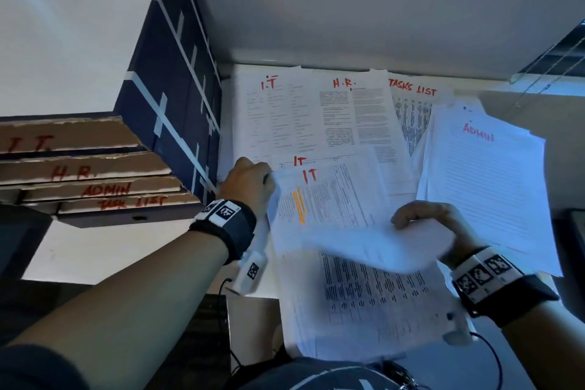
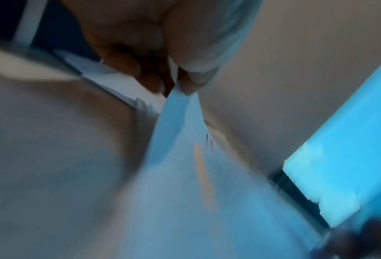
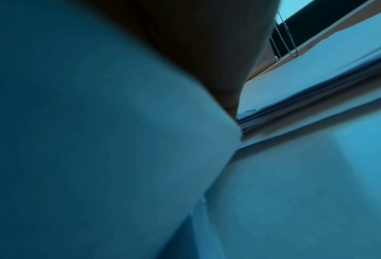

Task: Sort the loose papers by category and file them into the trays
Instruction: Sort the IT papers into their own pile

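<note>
Left wrist view: left hand [image 2: 163,52] grip pinches top corner of IT sheet [image 2: 185,175], thumb against fingers [image 2: 127,64]. Head view: right hand [image 1: 433,225] grip curls round sheet's lower right edge; sheet lifted, bowed, above printed pages on tabletop [image 1: 79,250]. Beyond: IT pile [image 1: 275,117], HR pile [image 1: 351,114], tasks list pile [image 1: 411,117], admin pile [image 1: 487,180]. Left: stacked labelled cardboard trays [image 1: 85,168].

A white desk [image 1: 95,250] meets a pale wall [image 1: 348,0] at the far edge. At the right, a window blind [image 1: 560,54] hangs with a beaded chain [image 3: 284,33] dangling beside its dark frame. A thin black cable [image 1: 493,355] loops at the near right edge. A dark object [image 1: 15,237], partly cropped, sits at the far left.
</note>
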Available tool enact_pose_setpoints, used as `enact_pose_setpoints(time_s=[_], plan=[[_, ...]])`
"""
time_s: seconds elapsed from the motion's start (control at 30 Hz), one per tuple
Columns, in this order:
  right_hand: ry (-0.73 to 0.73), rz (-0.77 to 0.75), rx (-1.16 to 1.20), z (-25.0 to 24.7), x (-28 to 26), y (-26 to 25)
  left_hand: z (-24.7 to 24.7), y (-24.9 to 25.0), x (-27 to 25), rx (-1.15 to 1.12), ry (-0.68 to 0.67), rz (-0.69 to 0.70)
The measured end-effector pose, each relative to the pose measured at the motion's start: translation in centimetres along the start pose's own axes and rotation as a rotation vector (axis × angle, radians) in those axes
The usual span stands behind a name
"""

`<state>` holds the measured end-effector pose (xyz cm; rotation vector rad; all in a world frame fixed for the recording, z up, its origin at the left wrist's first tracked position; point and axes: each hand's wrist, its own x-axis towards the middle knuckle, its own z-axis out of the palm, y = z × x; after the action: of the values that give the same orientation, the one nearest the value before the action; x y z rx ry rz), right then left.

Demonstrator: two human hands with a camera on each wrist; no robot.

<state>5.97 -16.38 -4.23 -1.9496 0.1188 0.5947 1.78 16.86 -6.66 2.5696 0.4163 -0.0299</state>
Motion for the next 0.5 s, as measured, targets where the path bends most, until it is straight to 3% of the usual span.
enact_pose_setpoints(time_s=[0.07,0.13,0.2,0.27,0.3,0.37,0.43,0.5], plan=[[-0.132,0.039,0.071,-0.6,-0.6,-0.3,-0.1,0.3,-0.5,-0.276,0.032,-0.017],[-0.183,-0.082,-0.053,-1.0,-0.6,0.0,-0.6,0.9,-1.0,-0.601,0.049,-0.094],[-0.186,-0.064,-0.064,-0.9,-0.8,-0.7,-1.3,1.7,-1.6,-0.818,0.053,-0.154],[-0.129,-0.172,-0.129,-0.3,-1.1,-1.6,-2.0,2.3,-2.2,-0.921,0.038,-0.156],[-0.127,-0.238,-0.109,0.0,-0.9,-2.1,-2.2,2.3,-2.3,-0.95,0.028,-0.143],[-0.134,-0.176,0.093,1.3,-1.0,-3.4,-2.3,2.1,-2.7,-0.923,0.005,-0.113],[-0.2,-0.151,0.211,2.3,-1.0,-3.3,-1.8,1.6,-3.0,-0.722,0.015,-0.118],[-0.228,-0.2,0.167,2.8,-0.8,-2.2,-1.0,1.3,-3.4,-0.553,0.078,-0.179]])
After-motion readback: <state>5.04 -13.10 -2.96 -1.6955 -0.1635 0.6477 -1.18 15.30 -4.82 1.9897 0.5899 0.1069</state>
